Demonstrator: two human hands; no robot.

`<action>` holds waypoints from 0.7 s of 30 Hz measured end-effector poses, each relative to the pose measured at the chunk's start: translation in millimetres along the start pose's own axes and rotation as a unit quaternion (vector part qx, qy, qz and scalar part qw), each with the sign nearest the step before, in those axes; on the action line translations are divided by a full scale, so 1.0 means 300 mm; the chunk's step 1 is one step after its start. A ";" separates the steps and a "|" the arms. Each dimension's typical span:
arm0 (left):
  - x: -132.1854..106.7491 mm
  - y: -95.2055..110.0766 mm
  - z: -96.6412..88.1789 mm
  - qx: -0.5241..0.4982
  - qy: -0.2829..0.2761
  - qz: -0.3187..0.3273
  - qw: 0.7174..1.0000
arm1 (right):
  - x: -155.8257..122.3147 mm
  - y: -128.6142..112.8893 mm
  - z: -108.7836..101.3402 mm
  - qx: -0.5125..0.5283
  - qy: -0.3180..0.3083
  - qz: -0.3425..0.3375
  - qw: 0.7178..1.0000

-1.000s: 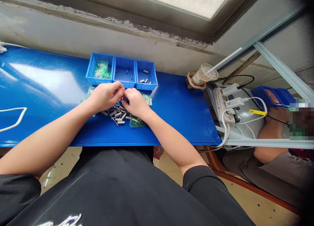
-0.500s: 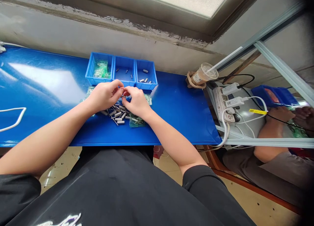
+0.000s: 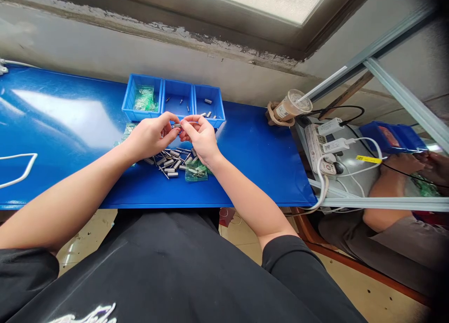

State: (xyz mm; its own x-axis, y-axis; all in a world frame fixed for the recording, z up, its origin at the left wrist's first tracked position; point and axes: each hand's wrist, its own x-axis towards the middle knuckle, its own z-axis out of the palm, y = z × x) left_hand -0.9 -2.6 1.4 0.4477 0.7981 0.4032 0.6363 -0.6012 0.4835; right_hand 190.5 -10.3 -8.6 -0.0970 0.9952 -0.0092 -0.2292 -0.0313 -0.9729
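Note:
My left hand (image 3: 151, 135) pinches one end of a small metal cylinder (image 3: 177, 125) between thumb and fingertips. At its other end, my right hand (image 3: 202, 139) is closed with thumb and index finger on the same part. Both hands are just above a loose pile of metal cylinders and thin pins (image 3: 170, 164) on the blue table. Beside that pile, under my right wrist, lies a green plastic bag (image 3: 195, 172) with thin parts on it. More clear green packaging (image 3: 128, 131) shows past my left hand.
Three joined blue bins stand behind my hands: a left bin (image 3: 126, 98) with green bags, a middle bin (image 3: 177, 90) with several pins, a right bin (image 3: 216, 96) with several cylinders. Right are a drink cup (image 3: 286, 108), a power strip (image 3: 315, 143), and a co-worker's arm (image 3: 387, 182).
My right hand has turned and risen slightly, its thumb now pressing on the metal cylinder's end. More of the pile and green bag shows beneath it. My left hand has barely moved.

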 end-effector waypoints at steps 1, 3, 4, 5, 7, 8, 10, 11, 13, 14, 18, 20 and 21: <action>0.000 -0.002 0.002 0.002 0.002 0.002 1.000 | -0.002 0.000 0.001 -0.011 -0.004 -0.004 1.000; 0.001 -0.003 0.003 0.004 0.004 0.006 1.000 | -0.007 -0.001 0.003 -0.036 -0.016 -0.020 0.999; 0.002 -0.002 0.003 0.005 0.003 0.006 1.000 | -0.010 -0.001 0.004 -0.044 -0.022 -0.028 0.998; 0.003 -0.001 0.002 0.007 0.000 0.005 1.000 | -0.012 -0.002 0.005 -0.049 -0.028 -0.035 0.998; 0.005 0.003 -0.003 0.013 -0.004 0.002 1.000 | -0.017 -0.004 0.006 -0.050 -0.036 -0.045 0.997; 0.006 0.005 -0.005 0.016 -0.006 0.000 1.000 | -0.019 -0.005 0.007 -0.049 -0.038 -0.048 0.997; 0.008 0.009 -0.011 0.019 -0.006 -0.004 1.000 | -0.021 -0.010 0.007 -0.050 -0.044 -0.050 0.997; 0.008 0.010 -0.013 0.019 -0.006 -0.006 1.000 | -0.022 -0.012 0.007 -0.053 -0.048 -0.048 0.996; 0.008 0.011 -0.015 0.016 -0.005 -0.009 1.000 | -0.024 -0.017 0.007 -0.059 -0.054 -0.046 0.996; 0.008 0.011 -0.016 0.014 -0.005 -0.011 1.000 | -0.024 -0.019 0.008 -0.060 -0.055 -0.045 0.996; 0.006 0.010 -0.014 0.002 -0.002 -0.014 1.000 | -0.024 -0.018 0.010 -0.056 -0.043 -0.044 0.997; 0.006 0.009 -0.011 -0.001 -0.001 -0.011 1.000 | -0.022 -0.016 0.011 -0.054 -0.032 -0.042 0.997; 0.005 0.008 -0.009 -0.001 0.000 -0.009 1.000 | -0.021 -0.015 0.011 -0.053 -0.026 -0.042 0.997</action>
State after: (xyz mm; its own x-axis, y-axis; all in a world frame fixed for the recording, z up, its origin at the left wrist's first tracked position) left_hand -0.3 -2.9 5.3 0.4368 0.8085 0.3943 0.6428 -0.5872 0.4920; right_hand 188.9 -16.8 -3.4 -0.1334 0.9876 0.0822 -0.1349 0.0641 -0.9888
